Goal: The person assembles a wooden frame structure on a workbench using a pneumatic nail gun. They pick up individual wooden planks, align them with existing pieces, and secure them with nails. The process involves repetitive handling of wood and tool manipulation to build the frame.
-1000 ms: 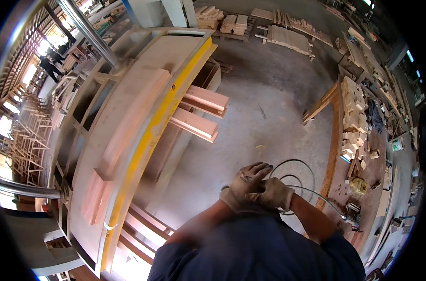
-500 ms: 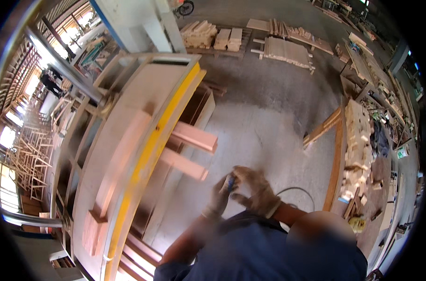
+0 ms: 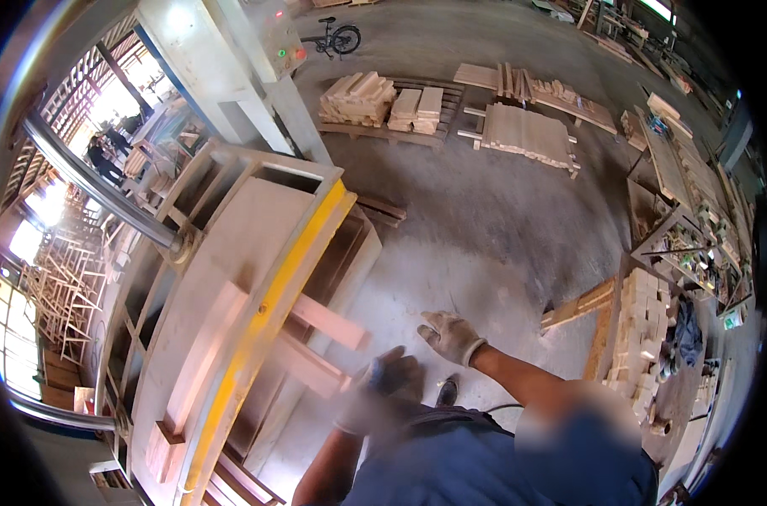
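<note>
Both hands wear pale work gloves. My right hand (image 3: 453, 339) reaches out over the floor, its fingers stretched and a little apart, with nothing in them. Nearer my body and to the left, my left hand (image 3: 394, 381) is partly blurred. Its fingers look curled, and a bluish patch shows at its side, too smeared to name. Close to that hand, two pale wooden bars (image 3: 337, 324) jut out past the yellow edge (image 3: 261, 314) of a large machine table. On the table (image 3: 261, 207) lies a long wooden beam (image 3: 205, 350), with a shorter block (image 3: 164, 451) by its near end.
Metal rods (image 3: 105, 181) run along the machine's left side, and a machine column (image 3: 232, 76) rises at its far end. Stacked planks (image 3: 358, 97) sit on a pallet beyond. To the right stands a bench with wooden blocks (image 3: 639, 316). A shoe (image 3: 448, 391) shows below.
My hands, earlier together around a small blue thing, have come apart. The right one has opened and reaches forward; the left has dropped toward the jutting bars. The view has tilted up.
</note>
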Demonstrator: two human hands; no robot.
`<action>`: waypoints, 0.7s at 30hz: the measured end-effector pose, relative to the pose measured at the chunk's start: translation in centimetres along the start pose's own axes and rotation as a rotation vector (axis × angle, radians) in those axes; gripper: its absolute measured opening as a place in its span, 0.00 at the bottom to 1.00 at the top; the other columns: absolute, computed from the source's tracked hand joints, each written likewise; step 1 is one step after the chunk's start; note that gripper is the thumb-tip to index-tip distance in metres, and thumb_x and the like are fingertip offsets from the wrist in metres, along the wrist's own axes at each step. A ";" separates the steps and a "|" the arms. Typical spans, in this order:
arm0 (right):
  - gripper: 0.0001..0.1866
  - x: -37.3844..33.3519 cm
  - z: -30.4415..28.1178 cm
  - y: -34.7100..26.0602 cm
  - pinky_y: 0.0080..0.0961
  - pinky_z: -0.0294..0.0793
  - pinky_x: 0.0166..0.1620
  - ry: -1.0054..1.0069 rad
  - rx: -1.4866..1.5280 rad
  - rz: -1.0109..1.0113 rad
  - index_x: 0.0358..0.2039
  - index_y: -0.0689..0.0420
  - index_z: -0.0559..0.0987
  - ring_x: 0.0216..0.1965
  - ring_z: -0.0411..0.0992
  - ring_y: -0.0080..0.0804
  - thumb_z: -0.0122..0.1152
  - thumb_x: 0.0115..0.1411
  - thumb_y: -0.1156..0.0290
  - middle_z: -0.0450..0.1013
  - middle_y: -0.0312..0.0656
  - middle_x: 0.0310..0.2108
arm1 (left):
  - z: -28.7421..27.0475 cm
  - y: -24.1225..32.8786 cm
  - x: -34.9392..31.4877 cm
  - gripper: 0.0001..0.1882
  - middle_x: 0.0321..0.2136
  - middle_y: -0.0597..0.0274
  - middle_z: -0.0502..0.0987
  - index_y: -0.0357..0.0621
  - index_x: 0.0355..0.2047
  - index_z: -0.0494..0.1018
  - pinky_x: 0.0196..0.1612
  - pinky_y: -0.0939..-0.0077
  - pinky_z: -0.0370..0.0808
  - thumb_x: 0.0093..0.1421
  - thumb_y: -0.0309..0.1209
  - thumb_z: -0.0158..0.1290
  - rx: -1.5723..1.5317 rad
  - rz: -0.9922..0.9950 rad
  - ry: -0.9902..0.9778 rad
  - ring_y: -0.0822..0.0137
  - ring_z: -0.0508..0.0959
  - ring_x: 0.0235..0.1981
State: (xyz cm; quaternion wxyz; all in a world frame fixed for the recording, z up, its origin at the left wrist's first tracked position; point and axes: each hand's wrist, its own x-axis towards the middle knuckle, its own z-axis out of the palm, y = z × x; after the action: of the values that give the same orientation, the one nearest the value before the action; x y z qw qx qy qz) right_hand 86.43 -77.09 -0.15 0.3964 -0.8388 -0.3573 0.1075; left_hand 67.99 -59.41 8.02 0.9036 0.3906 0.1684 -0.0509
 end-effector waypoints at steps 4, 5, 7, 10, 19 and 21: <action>0.20 6.8 -2.3 0.7 0.51 0.80 0.52 -0.075 0.076 0.130 0.42 0.59 0.86 0.47 0.82 0.60 0.60 0.71 0.54 0.84 0.58 0.42 | -6.2 -2.1 3.1 0.26 0.44 0.48 0.86 0.30 0.60 0.76 0.50 0.58 0.85 0.76 0.43 0.56 0.268 0.066 0.429 0.54 0.87 0.44; 0.20 8.7 -3.2 0.4 0.51 0.80 0.51 -0.119 0.067 0.161 0.41 0.59 0.86 0.46 0.82 0.60 0.60 0.71 0.54 0.84 0.57 0.42 | -8.6 -3.2 3.7 0.22 0.39 0.49 0.86 0.30 0.56 0.78 0.46 0.60 0.85 0.76 0.40 0.56 0.356 0.079 0.459 0.55 0.87 0.40; 0.19 12.5 -4.4 0.5 0.51 0.80 0.50 -0.076 0.085 0.131 0.40 0.60 0.85 0.44 0.82 0.62 0.58 0.72 0.55 0.83 0.58 0.39 | -10.7 -4.6 6.2 0.17 0.33 0.51 0.86 0.30 0.49 0.80 0.41 0.63 0.85 0.75 0.37 0.57 0.353 0.111 0.490 0.57 0.87 0.33; 0.17 18.8 -6.1 0.2 0.47 0.81 0.47 -0.052 0.091 0.077 0.39 0.60 0.84 0.40 0.83 0.55 0.59 0.72 0.58 0.84 0.55 0.37 | -13.8 -6.4 10.4 0.17 0.29 0.53 0.83 0.32 0.43 0.80 0.37 0.65 0.83 0.74 0.38 0.59 0.324 0.195 0.473 0.60 0.85 0.29; 0.22 34.8 -14.0 -1.5 0.41 0.77 0.34 -0.049 0.135 0.249 0.30 0.60 0.85 0.25 0.78 0.35 0.66 0.71 0.52 0.78 0.46 0.22 | -6.9 6.2 23.4 0.27 0.25 0.58 0.80 0.38 0.32 0.78 0.37 0.63 0.81 0.72 0.53 0.62 0.132 0.144 0.319 0.61 0.83 0.27; 0.24 38.8 -15.3 -2.8 0.32 0.75 0.33 -0.048 0.141 0.252 0.28 0.59 0.85 0.26 0.72 0.22 0.68 0.70 0.50 0.76 0.39 0.19 | -9.2 6.8 24.8 0.27 0.23 0.58 0.80 0.38 0.31 0.78 0.36 0.64 0.80 0.71 0.53 0.62 0.319 0.224 0.376 0.60 0.83 0.26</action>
State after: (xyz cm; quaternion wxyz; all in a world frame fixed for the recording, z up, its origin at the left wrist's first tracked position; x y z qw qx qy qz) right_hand 120.06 -58.30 16.02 0.4292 -0.8442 -0.2500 0.2013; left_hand 90.35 -47.12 -1.72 0.7834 0.5469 0.2789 0.0969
